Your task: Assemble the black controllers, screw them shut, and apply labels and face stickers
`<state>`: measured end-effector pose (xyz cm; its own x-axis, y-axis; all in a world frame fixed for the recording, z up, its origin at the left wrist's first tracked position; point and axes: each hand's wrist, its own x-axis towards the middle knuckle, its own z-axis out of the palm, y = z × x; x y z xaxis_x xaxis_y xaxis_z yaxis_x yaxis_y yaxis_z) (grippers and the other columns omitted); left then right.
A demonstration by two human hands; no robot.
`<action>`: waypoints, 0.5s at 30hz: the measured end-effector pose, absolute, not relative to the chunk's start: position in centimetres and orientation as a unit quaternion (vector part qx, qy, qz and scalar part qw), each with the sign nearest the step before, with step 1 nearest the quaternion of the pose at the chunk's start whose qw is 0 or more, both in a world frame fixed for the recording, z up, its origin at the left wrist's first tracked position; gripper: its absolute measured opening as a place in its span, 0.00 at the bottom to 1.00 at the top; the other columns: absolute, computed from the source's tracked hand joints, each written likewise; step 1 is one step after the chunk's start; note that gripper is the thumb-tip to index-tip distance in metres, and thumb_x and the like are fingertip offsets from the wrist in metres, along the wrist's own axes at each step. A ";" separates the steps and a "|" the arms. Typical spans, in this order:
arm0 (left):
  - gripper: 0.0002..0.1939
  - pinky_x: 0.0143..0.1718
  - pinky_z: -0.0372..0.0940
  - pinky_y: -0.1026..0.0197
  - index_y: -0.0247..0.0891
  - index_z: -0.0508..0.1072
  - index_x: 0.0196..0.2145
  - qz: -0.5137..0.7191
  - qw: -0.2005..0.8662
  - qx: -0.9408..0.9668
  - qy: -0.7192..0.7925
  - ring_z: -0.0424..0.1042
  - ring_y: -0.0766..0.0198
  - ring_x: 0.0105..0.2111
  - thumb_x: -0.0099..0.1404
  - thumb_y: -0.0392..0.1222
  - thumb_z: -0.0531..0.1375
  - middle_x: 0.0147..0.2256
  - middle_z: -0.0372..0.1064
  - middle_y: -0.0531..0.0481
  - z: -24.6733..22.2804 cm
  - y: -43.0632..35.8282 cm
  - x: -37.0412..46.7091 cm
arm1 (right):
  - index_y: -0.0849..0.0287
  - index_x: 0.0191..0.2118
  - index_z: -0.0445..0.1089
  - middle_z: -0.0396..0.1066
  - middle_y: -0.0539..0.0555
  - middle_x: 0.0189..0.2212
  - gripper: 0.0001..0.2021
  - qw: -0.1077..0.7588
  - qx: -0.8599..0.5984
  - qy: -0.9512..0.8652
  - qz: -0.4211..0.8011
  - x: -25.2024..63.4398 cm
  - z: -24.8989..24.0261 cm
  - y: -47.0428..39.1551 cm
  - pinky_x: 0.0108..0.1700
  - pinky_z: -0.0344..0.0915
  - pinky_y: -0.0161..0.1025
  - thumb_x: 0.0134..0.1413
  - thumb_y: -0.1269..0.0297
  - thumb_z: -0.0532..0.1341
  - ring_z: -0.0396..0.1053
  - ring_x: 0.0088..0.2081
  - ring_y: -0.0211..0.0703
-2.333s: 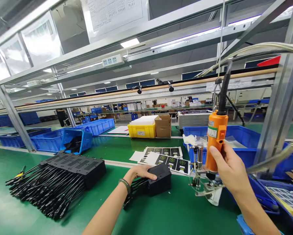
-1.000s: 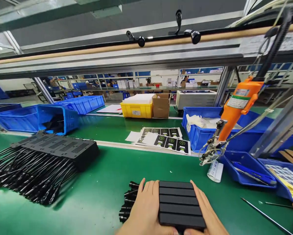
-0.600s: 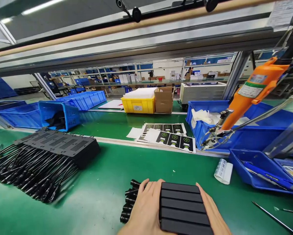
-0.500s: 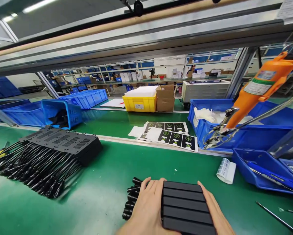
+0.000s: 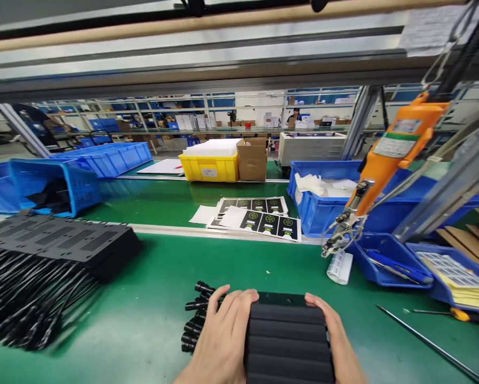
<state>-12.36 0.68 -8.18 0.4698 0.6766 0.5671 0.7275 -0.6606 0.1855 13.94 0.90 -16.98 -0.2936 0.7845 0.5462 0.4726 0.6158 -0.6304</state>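
A black ribbed block, perhaps several flat black boxes side by side (image 5: 289, 338), is at the bottom centre. My left hand (image 5: 227, 336) grips its left side, with the fingers over the far left corner. Along the right side, my right hand (image 5: 335, 336) presses with its fingertips at the far right corner. Black cable connectors (image 5: 193, 325) stick out to the left of my left hand. At the far left lies a row of black boxes (image 5: 63, 240) with many black cables (image 5: 31, 293) towards the near side.
Printed label sheets (image 5: 259, 218) lie beyond the hands. An orange electric screwdriver (image 5: 395, 144) hangs at the right above blue bins (image 5: 323, 210). A long metal rod (image 5: 427, 341) and a label roll (image 5: 339, 266) lie at the right. A yellow bin (image 5: 209, 168) stands further back.
The view has turned to the right, so the surroundings appear further left. Both hands still hold the black block, whose far side now shows more.
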 end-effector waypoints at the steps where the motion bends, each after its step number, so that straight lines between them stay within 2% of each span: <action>1: 0.40 0.54 0.55 0.42 0.35 0.50 0.63 -0.315 0.050 -0.856 -0.408 0.72 0.44 0.47 0.56 0.47 0.57 0.50 0.71 0.35 -8.4 0.8 -12.5 | 0.55 0.71 0.36 0.55 0.64 0.65 0.42 0.443 -0.394 -0.787 0.170 13.9 -17.1 0.9 0.61 0.63 0.54 0.59 0.46 0.56 0.58 0.64 0.62; 5: 0.39 0.54 0.56 0.42 0.36 0.49 0.65 -0.316 0.070 -0.857 -0.401 0.72 0.46 0.47 0.56 0.43 0.55 0.50 0.71 0.37 -8.7 0.8 -12.6 | 0.57 0.72 0.35 0.55 0.66 0.65 0.43 0.442 -0.384 -0.795 0.160 13.7 -16.8 0.9 0.62 0.62 0.53 0.59 0.46 0.56 0.58 0.64 0.62; 9: 0.40 0.50 0.60 0.42 0.37 0.51 0.63 -0.297 0.035 -0.845 -0.444 0.73 0.45 0.42 0.54 0.46 0.57 0.47 0.71 0.37 -10.0 0.5 -12.5 | 0.55 0.72 0.31 0.51 0.66 0.67 0.52 0.395 -0.388 -0.804 0.216 13.9 -14.9 0.8 0.62 0.60 0.54 0.53 0.48 0.65 0.54 0.66 0.64; 13: 0.55 0.39 0.65 0.43 0.36 0.47 0.65 -0.283 0.004 -0.829 -0.482 0.73 0.41 0.35 0.46 0.62 0.64 0.41 0.72 0.37 -11.7 0.2 -12.4 | 0.55 0.72 0.30 0.42 0.66 0.70 0.57 0.320 -0.382 -0.814 0.299 13.5 -13.2 0.8 0.63 0.58 0.57 0.48 0.51 0.70 0.46 0.69 0.67; 15: 0.64 0.40 0.65 0.41 0.36 0.39 0.67 -0.260 -0.018 -0.828 -0.496 0.73 0.39 0.38 0.44 0.66 0.67 0.43 0.71 0.36 -11.9 0.1 -12.4 | 0.54 0.72 0.28 0.40 0.65 0.71 0.60 0.300 -0.400 -0.810 0.305 13.0 -12.6 0.8 0.64 0.56 0.59 0.45 0.56 0.72 0.42 0.69 0.67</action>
<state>-12.41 0.11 -11.87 0.3724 0.8312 0.4129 0.8127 -0.5069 0.2874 13.03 0.79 -12.63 -0.5001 0.8315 0.2418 0.4650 0.4934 -0.7350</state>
